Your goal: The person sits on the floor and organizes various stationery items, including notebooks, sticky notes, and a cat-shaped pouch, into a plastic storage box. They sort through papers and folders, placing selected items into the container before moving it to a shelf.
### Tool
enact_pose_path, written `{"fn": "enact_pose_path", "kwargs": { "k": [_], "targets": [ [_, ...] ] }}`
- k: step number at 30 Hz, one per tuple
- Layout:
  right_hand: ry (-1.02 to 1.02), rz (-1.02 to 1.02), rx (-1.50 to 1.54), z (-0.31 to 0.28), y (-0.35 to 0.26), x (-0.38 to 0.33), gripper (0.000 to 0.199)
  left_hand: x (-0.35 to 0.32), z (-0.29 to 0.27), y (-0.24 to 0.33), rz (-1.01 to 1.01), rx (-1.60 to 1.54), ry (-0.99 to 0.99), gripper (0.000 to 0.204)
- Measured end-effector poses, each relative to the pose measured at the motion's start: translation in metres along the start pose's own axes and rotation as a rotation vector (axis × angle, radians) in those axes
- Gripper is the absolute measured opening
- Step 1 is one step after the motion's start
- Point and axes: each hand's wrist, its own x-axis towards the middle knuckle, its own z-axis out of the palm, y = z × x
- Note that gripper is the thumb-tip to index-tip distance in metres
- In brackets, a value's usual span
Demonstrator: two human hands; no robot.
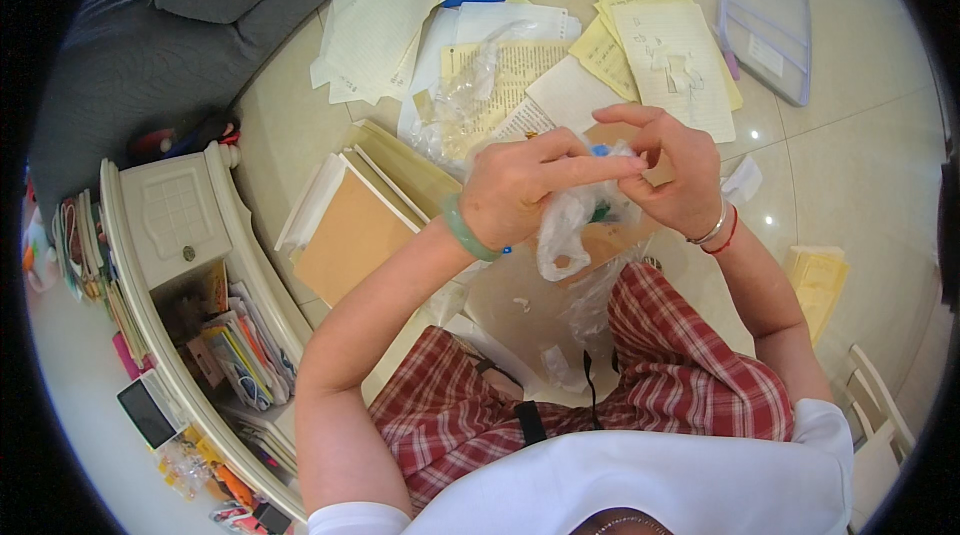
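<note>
This was a room in a home, probably a living room, viewed from above. A dark gray sofa took up the upper left of the frame. Below it, at left, stood a cream cabinet with a paneled door and a compartment packed with books and papers. Glossy beige floor tiles covered the right; a white chair stood lower right.

The person wears a white short-sleeved top, red-and-white plaid bottoms, a smooth pale-green bangle on the left wrist, a silver bangle and thin red cord bracelet on the right.
</note>
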Motion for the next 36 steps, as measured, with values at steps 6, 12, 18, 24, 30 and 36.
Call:
{"fn": "enact_pose_path", "kwargs": {
  "k": [6, 12, 18, 24, 30, 36],
  "targets": [
    [-0.275, 0.403, 0.722, -0.006, 0.0, 0.007, 0.015, -0.002, -0.001, 0.003, -0.036, -0.127, -0.063, 0.041],
    [-0.15, -0.117, -0.096, -0.007, 0.012, 0.019, 0.015, 0.0, 0.0, 0.013, -0.079, -0.088, -0.101, 0.038],
    [-0.033, -0.335, -0.351, -0.02, 0.022, 0.029, 0.014, -0.006, 0.009, 0.003, -0.048, -0.055, -0.107, 0.022],
    [-0.057, -0.396, -0.723, -0.023, 0.063, 0.027, 0.011, -0.016, 0.007, 0.0, -0.007, 0.161, 0.111, 0.007],
    [-0.125, -0.238, -0.764, -0.033, 0.122, 0.017, 0.009, -0.053, 0.02, -0.026, -0.238, 0.092, 0.083, 0.007],
    [-0.189, 0.104, -0.367, -0.026, 0.116, 0.007, 0.008, -0.06, 0.028, -0.048, -0.479, -0.277, 0.398, 0.019]
  ]
}}
